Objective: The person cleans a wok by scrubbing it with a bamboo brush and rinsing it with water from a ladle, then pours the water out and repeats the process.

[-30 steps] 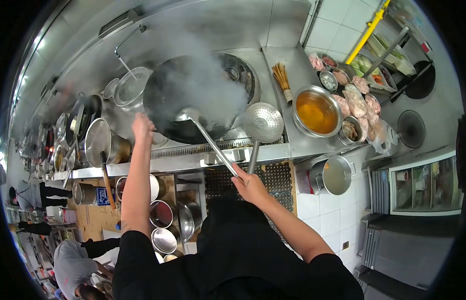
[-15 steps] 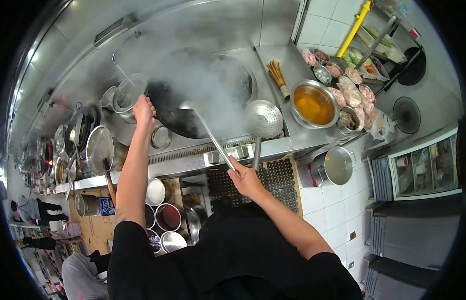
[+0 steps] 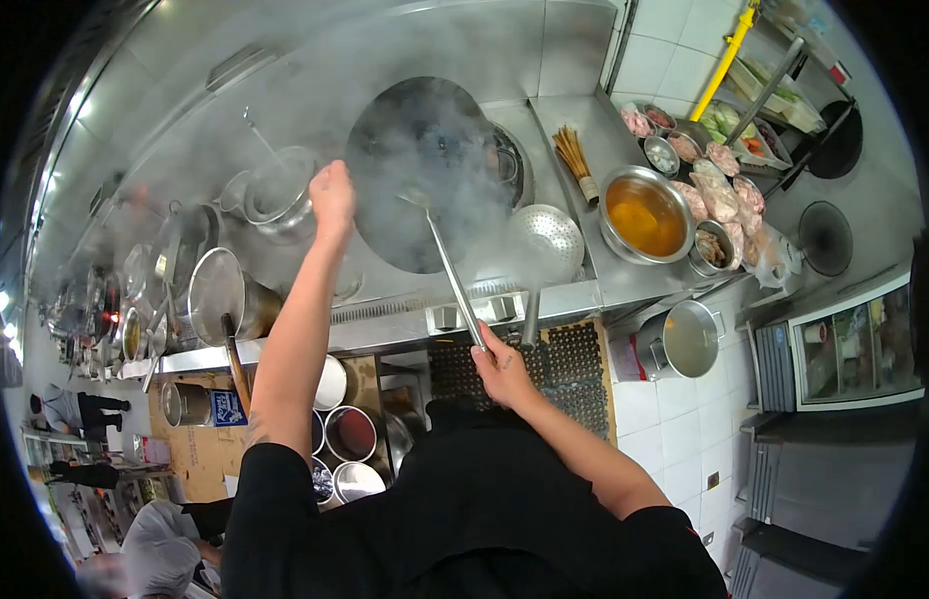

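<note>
Steel ladle (image 3: 455, 270) in right hand (image 3: 499, 364) (left hand (image 3: 332, 190) on wok (image 3: 425, 170)).

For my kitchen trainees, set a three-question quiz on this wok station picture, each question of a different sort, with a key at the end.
1. True or false: the left hand grips the rim of the large dark steel wok.
2. Multiple choice: the right hand holds the handle of
A. the perforated steel skimmer
B. the long steel ladle
C. the bundle of bamboo sticks
3. Fill the gap: the round steel bowl to the right of the skimmer holds a liquid of ______ colour.

Key
1. True.
2. B; its bowl end lies inside the steaming wok.
3. Orange.
</note>
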A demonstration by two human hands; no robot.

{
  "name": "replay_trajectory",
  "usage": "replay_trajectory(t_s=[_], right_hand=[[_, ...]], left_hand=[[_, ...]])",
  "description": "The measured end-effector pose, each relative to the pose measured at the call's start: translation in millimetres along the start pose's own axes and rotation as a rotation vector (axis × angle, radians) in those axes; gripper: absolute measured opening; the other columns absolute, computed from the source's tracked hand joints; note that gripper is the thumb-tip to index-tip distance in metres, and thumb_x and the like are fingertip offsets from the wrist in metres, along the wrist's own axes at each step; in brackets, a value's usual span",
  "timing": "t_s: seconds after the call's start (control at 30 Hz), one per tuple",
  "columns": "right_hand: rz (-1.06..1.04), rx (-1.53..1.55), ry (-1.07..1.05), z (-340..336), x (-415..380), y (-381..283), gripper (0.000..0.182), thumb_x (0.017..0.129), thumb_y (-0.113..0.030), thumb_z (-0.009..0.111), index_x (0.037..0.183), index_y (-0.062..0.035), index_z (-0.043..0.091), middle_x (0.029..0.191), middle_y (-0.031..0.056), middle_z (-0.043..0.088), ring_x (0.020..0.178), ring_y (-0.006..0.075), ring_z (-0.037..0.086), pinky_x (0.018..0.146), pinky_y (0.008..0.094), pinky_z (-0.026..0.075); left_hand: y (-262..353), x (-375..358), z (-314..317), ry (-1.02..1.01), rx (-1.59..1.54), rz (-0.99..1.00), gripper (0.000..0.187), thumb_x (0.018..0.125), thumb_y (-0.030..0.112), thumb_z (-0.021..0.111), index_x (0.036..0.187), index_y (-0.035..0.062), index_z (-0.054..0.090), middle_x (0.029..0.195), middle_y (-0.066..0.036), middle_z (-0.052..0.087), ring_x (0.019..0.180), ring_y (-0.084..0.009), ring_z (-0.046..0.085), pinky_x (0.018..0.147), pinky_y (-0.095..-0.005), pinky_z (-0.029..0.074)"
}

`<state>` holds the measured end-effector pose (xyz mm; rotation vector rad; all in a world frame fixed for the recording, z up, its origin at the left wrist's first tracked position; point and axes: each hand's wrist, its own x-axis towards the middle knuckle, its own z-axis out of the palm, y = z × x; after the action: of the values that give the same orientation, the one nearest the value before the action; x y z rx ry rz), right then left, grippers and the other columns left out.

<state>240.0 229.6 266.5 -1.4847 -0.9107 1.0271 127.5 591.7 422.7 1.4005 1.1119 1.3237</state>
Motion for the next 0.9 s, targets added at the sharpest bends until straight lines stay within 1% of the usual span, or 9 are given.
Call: replay_trajectory(t_s=[0.17,0.37,0.57,0.63,0.67,0.77,0.8,0.83,0.9], right_hand=[[-0.020,0.050,-0.006,-1,-2,-3,0.059,0.105,-0.016,0.058,0.160,-0.0082,0.039,0.068,-0.0044,0.044,0.062,0.0059,0.039,0.058,0.0247,0.039],[-0.004,0.009,-0.028,-12,8,18,0.060,0.105,-0.019,0.060,0.160,-0.0082,0.039,0.068,-0.0009,0.049,0.063,0.0069,0.042,0.057,0.0261,0.040],[-0.015,-0.184,-0.079,-46,29,7,0.054,0.104,-0.022,0.061,0.154,-0.0063,0.048,0.071,0.0050,0.057,0.067,0.0103,0.048,0.064,0.0301,0.046],[-0.222,-0.132,0.024,-48,39,16,0.055,0.103,-0.023,0.064,0.154,-0.0073,0.049,0.077,0.0068,0.063,0.071,0.0104,0.052,0.068,0.0285,0.048],[-0.122,-0.176,-0.012,-56,40,12,0.056,0.102,-0.020,0.065,0.153,-0.0029,0.048,0.094,0.0099,0.071,0.083,0.0097,0.057,0.079,0.0261,0.050],[0.186,-0.266,-0.064,-72,49,-9,0.056,0.102,-0.017,0.065,0.152,0.0004,0.048,0.106,0.0109,0.072,0.091,0.0105,0.059,0.086,0.0246,0.049],[-0.097,-0.279,0.053,-70,55,18,0.055,0.102,-0.015,0.065,0.153,-0.0001,0.048,0.098,0.0048,0.070,0.085,0.0106,0.058,0.079,0.0263,0.050],[-0.094,-0.285,0.054,-72,57,18,0.055,0.102,-0.015,0.065,0.153,-0.0001,0.048,0.098,0.0048,0.070,0.085,0.0106,0.058,0.079,0.0263,0.050],[0.005,-0.119,0.113,-79,53,17,0.058,0.104,-0.015,0.063,0.158,-0.0084,0.044,0.068,-0.0067,0.053,0.052,0.0027,0.045,0.047,0.0226,0.037]], left_hand=[[9,-13,17,-0.037,0.154,0.196,0.037,0.101,0.024,0.052,0.071,0.0026,0.047,0.066,0.002,0.043,0.064,-0.0088,0.037,0.057,-0.0335,0.034],[-7,-12,8,0.001,0.087,0.221,0.037,0.103,0.024,0.052,0.069,0.0114,0.048,0.063,0.008,0.038,0.057,-0.0048,0.036,0.051,-0.0285,0.027],[-80,-12,-46,0.198,-0.324,-0.308,0.035,0.108,0.029,0.050,0.076,0.0154,0.050,0.061,0.005,0.041,0.047,-0.0105,0.037,0.043,-0.0308,0.027],[-113,-26,-49,0.257,-0.405,-0.342,0.036,0.108,0.029,0.048,0.075,0.0154,0.048,0.061,0.004,0.040,0.047,-0.0117,0.037,0.042,-0.0314,0.028],[-129,-27,-46,0.314,-0.497,-0.359,0.038,0.109,0.030,0.047,0.074,0.0155,0.045,0.060,0.002,0.039,0.047,-0.0129,0.037,0.042,-0.0320,0.029],[-208,-28,-27,0.374,-0.645,-0.379,0.036,0.107,0.029,0.045,0.075,0.0143,0.044,0.059,0.000,0.037,0.046,-0.0157,0.036,0.042,-0.0346,0.031],[-219,-30,-13,0.381,-0.688,-0.404,0.033,0.106,0.027,0.045,0.076,0.0140,0.044,0.059,-0.001,0.037,0.046,-0.0166,0.036,0.043,-0.0353,0.032],[-230,-28,2,0.391,-0.735,-0.441,0.031,0.105,0.024,0.043,0.076,0.0138,0.043,0.059,-0.001,0.037,0.047,-0.0172,0.036,0.044,-0.0357,0.033],[-236,-36,33,0.390,-0.828,-0.523,0.025,0.102,0.017,0.041,0.078,0.0128,0.044,0.059,-0.001,0.037,0.049,-0.0178,0.036,0.045,-0.0368,0.037]])
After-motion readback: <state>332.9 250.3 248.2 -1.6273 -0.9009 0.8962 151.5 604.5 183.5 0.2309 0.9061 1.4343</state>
